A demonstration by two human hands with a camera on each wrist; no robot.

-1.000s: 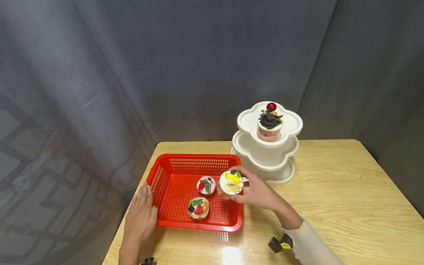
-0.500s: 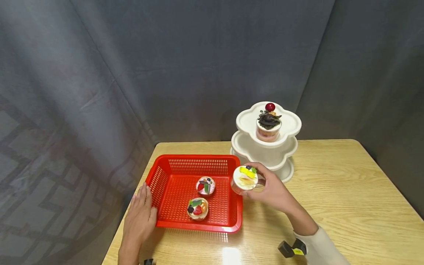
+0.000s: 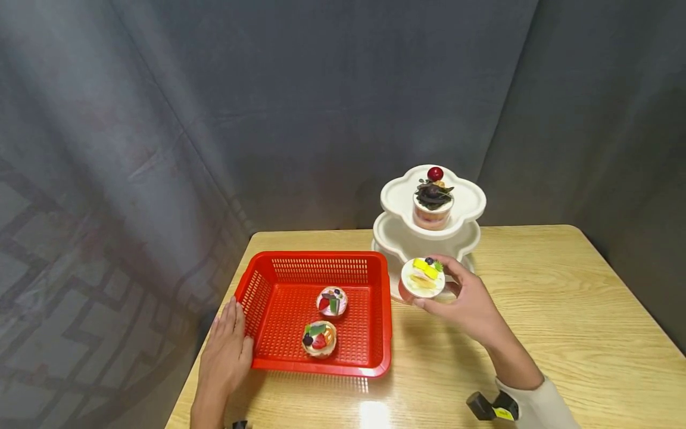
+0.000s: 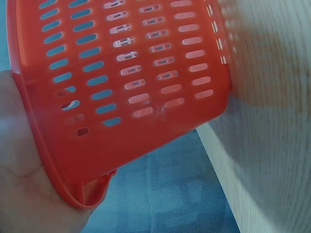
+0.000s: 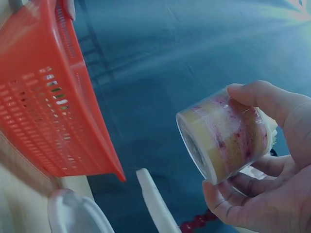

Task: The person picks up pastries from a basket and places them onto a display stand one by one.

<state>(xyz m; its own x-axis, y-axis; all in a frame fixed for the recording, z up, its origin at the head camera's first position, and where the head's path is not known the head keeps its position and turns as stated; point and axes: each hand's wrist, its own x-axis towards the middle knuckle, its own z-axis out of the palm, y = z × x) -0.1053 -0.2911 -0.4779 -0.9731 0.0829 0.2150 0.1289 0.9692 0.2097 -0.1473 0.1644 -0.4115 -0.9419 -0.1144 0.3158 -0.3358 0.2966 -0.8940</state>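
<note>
Between thumb and fingers my right hand (image 3: 465, 301) holds a dessert cup (image 3: 422, 279) topped with cream and yellow fruit, just in front of the tiered stand. In the right wrist view the clear cup (image 5: 226, 136) shows layers of sponge and pink filling. My left hand (image 3: 225, 342) lies with straight fingers against the left rim of a red plastic basket (image 3: 316, 370). Inside the basket sit two small fruit tarts (image 3: 331, 302). On the top tier of the white stand (image 3: 463, 199) stands another dessert cup (image 3: 432, 215) with dark chocolate topping and a red cherry.
The stand's middle tier (image 3: 393, 233) lies under the top one; its lowest tier is partly hidden by the right hand and cup. A wooden table (image 3: 568, 322) bears everything, with grey curtains (image 3: 343, 119) behind and at the sides.
My right hand has carried the yellow-fruit dessert cup up out of the basket's right side and rightward to the front of the stand. The left hand stays on the basket.
</note>
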